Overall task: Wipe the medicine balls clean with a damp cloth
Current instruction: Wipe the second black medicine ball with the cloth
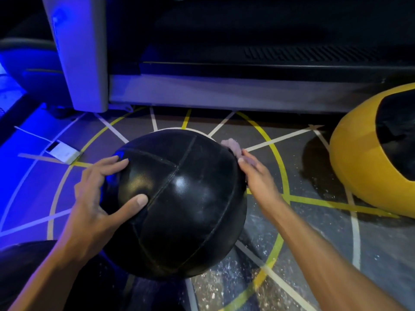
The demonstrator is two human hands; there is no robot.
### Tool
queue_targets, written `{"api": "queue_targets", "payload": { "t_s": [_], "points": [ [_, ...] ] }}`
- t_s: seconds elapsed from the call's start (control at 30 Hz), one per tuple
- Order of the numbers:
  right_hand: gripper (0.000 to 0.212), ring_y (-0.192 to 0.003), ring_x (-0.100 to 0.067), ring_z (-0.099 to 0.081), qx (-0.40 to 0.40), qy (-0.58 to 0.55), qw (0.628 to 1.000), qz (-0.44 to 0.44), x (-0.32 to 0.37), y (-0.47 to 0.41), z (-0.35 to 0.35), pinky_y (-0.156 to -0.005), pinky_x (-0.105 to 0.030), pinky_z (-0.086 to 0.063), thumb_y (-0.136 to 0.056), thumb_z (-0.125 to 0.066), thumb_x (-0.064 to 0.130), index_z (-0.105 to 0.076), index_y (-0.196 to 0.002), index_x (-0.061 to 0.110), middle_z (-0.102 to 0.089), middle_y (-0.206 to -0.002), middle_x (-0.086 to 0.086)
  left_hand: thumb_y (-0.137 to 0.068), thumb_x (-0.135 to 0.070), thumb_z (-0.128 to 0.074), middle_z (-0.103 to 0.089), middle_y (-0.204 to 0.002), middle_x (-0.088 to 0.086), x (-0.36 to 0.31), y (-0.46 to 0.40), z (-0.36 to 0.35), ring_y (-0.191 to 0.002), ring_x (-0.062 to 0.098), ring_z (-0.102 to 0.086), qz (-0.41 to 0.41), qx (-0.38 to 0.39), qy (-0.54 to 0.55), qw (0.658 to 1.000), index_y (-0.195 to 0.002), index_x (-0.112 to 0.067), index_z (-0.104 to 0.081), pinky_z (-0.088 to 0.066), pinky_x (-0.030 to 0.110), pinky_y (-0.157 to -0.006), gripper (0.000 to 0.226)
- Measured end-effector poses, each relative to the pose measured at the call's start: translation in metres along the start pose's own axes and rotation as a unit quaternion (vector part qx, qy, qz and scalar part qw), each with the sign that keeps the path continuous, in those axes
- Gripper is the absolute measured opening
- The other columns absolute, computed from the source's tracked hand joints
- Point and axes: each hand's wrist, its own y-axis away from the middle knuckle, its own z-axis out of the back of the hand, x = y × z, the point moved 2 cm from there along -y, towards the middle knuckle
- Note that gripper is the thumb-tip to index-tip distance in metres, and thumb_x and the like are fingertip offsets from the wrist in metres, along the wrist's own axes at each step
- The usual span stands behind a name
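Observation:
A large black medicine ball [179, 203] with stitched seams fills the middle of the head view. My left hand [98, 196] rests on its left side, fingers spread and thumb laid across the front. My right hand [258, 176] is at the ball's upper right edge and presses a pale pink cloth [233, 145] against it; only a corner of the cloth shows past my fingers. A second medicine ball [359, 167], yellow with a black panel, sits on the floor at the right.
The grey floor [314, 254] carries yellow and white painted lines and pale specks. A grey machine frame [85, 63] and low platform stand just behind the ball. A small white device [61, 151] with a cable lies at the left. A dark round shape [20, 265] is at lower left.

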Motion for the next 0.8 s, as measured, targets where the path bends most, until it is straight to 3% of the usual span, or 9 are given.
{"api": "queue_targets", "payload": {
  "t_s": [0.07,0.13,0.23,0.3,0.43,0.53,0.63,0.7,0.8],
  "points": [
    [0.040,-0.135,-0.001,-0.051,-0.007,0.023,0.999,0.026,0.021,-0.007,-0.004,-0.122,-0.034,-0.031,-0.099,-0.051,0.042,-0.067,-0.134,0.031,-0.061,-0.140,0.019,-0.065,-0.063,-0.072,-0.045,-0.142,-0.027,-0.005,0.001,-0.004,-0.141,0.012,-0.038,0.001,0.004,-0.003,1.000,-0.123,-0.064,-0.051,-0.025,0.027,-0.119,0.062],
    [0.043,-0.143,-0.003,-0.042,0.019,0.058,0.986,0.155,0.057,0.001,-0.030,-0.120,-0.018,-0.023,-0.103,-0.044,0.038,-0.061,-0.141,0.025,-0.053,-0.150,0.014,-0.065,-0.064,-0.072,-0.045,-0.142,-0.028,-0.005,-0.001,-0.004,-0.141,0.011,-0.038,0.002,0.005,-0.004,1.000,-0.123,-0.063,-0.051,-0.023,0.018,-0.117,0.062],
    [0.042,-0.148,-0.013,-0.037,0.086,0.186,0.903,0.379,0.080,0.031,-0.058,-0.123,-0.023,-0.022,-0.106,-0.049,0.024,-0.055,-0.146,0.014,-0.048,-0.156,-0.004,-0.068,-0.063,-0.073,-0.047,-0.142,-0.021,-0.005,-0.004,-0.004,-0.141,0.017,-0.041,-0.014,0.011,-0.010,1.000,-0.127,-0.058,-0.052,-0.028,0.046,-0.121,0.063],
    [0.040,-0.143,-0.015,-0.046,0.072,0.198,0.925,0.318,0.064,0.007,-0.041,-0.118,-0.028,-0.032,-0.107,-0.045,0.027,-0.057,-0.145,0.019,-0.054,-0.151,-0.002,-0.068,-0.062,-0.073,-0.050,-0.141,-0.012,-0.007,-0.005,-0.002,-0.139,0.021,-0.044,-0.016,0.001,-0.014,1.000,-0.128,-0.053,-0.053,-0.032,0.054,-0.118,0.064],
    [0.028,-0.122,-0.027,-0.061,0.007,0.187,0.982,0.009,0.028,-0.035,0.008,-0.084,-0.031,-0.040,-0.107,-0.043,0.026,-0.071,-0.113,0.025,-0.073,-0.115,0.004,-0.067,-0.063,-0.073,-0.049,-0.144,-0.009,-0.015,0.000,-0.008,-0.138,0.017,-0.043,-0.002,0.002,-0.019,1.000,-0.129,-0.047,-0.053,-0.026,0.028,-0.119,0.068],
    [0.033,-0.131,-0.025,-0.054,0.024,0.192,0.970,0.146,0.061,-0.009,-0.020,-0.098,-0.031,-0.041,-0.105,-0.043,0.025,-0.066,-0.129,0.029,-0.068,-0.132,0.001,-0.065,-0.065,-0.074,-0.046,-0.144,-0.011,-0.020,0.004,-0.012,-0.138,0.008,-0.038,0.003,0.003,-0.033,0.999,-0.128,-0.044,-0.055,-0.020,0.012,-0.113,0.069],
    [0.042,-0.140,-0.005,-0.044,0.105,0.207,0.922,0.310,0.091,0.014,-0.038,-0.115,-0.018,-0.030,-0.103,-0.044,0.028,-0.061,-0.140,0.021,-0.056,-0.149,0.007,-0.063,-0.066,-0.075,-0.044,-0.145,-0.017,-0.025,0.013,-0.013,-0.137,0.007,-0.036,0.006,0.008,-0.038,0.999,-0.126,-0.045,-0.057,-0.019,0.006,-0.110,0.069],
    [0.033,-0.129,-0.005,-0.054,0.129,0.245,0.924,0.265,0.086,-0.014,-0.026,-0.104,-0.019,-0.038,-0.105,-0.046,0.022,-0.069,-0.129,0.027,-0.065,-0.137,0.009,-0.062,-0.067,-0.076,-0.042,-0.146,-0.022,-0.029,0.020,-0.012,-0.137,0.008,-0.036,0.007,0.009,-0.036,0.999,-0.126,-0.046,-0.058,-0.020,0.004,-0.108,0.070],
    [0.026,-0.097,-0.026,-0.061,0.109,0.259,0.957,0.078,0.079,-0.059,-0.003,-0.078,-0.033,-0.042,-0.100,-0.048,0.019,-0.062,-0.077,0.018,-0.068,-0.092,0.001,-0.063,-0.067,-0.077,-0.040,-0.148,-0.024,-0.037,0.027,-0.019,-0.136,0.009,-0.035,-0.001,0.011,-0.049,0.999,-0.127,-0.044,-0.059,-0.022,0.003,-0.106,0.070]
  ]
}}
